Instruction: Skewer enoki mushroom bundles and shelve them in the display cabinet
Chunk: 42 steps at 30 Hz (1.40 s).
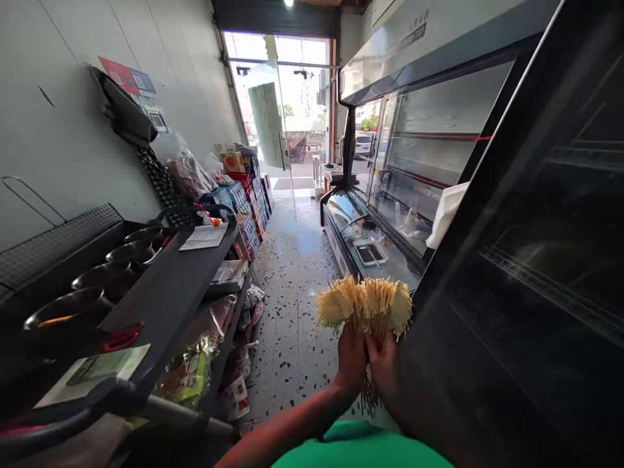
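Two bunches of thin wooden skewers (369,390) with pale yellow, sliced food on their upper ends (363,300) are in front of my body. My left hand (351,354) is closed around the skewers of the left bunch. Beside it, my right hand (383,357) grips those of the right bunch, and the two hands nearly touch. The food ends point upward and away from me, while the bare stick ends stick out below my hands. What exactly the yellow food is, I cannot make out.
A black trolley (170,273) with round metal pots (104,278) and red-handled scissors (124,337) runs along the left. Stacked boxes (246,195) line the wall. At right stand a glass display cabinet (419,136), a white tray (370,253) and a dark door (526,279). A glass door (273,130) is ahead.
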Tool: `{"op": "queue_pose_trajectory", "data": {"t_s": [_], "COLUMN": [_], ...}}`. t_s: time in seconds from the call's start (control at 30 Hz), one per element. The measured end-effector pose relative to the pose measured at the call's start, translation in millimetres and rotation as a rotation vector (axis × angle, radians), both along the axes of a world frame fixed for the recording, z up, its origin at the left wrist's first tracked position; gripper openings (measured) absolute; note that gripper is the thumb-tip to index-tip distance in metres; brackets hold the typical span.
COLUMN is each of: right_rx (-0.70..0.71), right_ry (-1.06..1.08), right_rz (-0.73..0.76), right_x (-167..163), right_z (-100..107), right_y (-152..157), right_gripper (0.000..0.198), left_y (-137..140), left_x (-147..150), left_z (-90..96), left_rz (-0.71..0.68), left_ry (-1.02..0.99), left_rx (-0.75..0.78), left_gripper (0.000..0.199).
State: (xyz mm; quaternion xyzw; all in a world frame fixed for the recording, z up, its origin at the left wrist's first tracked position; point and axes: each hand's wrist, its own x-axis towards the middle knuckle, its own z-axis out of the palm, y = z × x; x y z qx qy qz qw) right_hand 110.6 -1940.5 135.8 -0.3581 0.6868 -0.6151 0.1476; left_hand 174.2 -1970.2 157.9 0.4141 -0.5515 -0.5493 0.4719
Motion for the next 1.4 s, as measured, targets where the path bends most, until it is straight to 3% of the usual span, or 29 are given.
{"op": "queue_pose_trajectory", "data": {"t_s": [0.17,0.4,0.7,0.9,1.2,1.4], "right_rx": [0.006,-0.115,-0.187,-0.183,-0.148,-0.207], "right_ry": [-0.037,-0.061,-0.048,0.003,0.003,-0.109], "right_rz": [0.055,0.066,-0.117,-0.239,-0.340,-0.281], "right_x": [-18.2,-20.9,-4.1,-11.8,-70.9,-135.8], "right_z": [17.8,27.7,44.6,43.7,19.3,12.3], "right_y": [-116.1,-276.6,-482.1,-585.7,-736.7,-862.7], "right_gripper": [0.025,0.019,0.021,0.018,0.023,0.028], "left_y": [-118.4,-283.3,-498.8,-604.9,-758.3,-878.5], "left_x": [-21.1,-29.0,-18.7,-31.8,-92.3,-154.7], "left_z": [2.5,0.4,20.0,19.7,-7.0,-0.8], "left_rz": [0.057,0.049,-0.163,-0.221,-0.283,-0.241], "left_ry": [-0.006,-0.021,-0.016,-0.010,-0.009,-0.063], "left_rx": [-0.013,-0.048,-0.019,0.067,0.067,0.080], "left_gripper": [0.036,0.037,0.042,0.038,0.042,0.044]}}
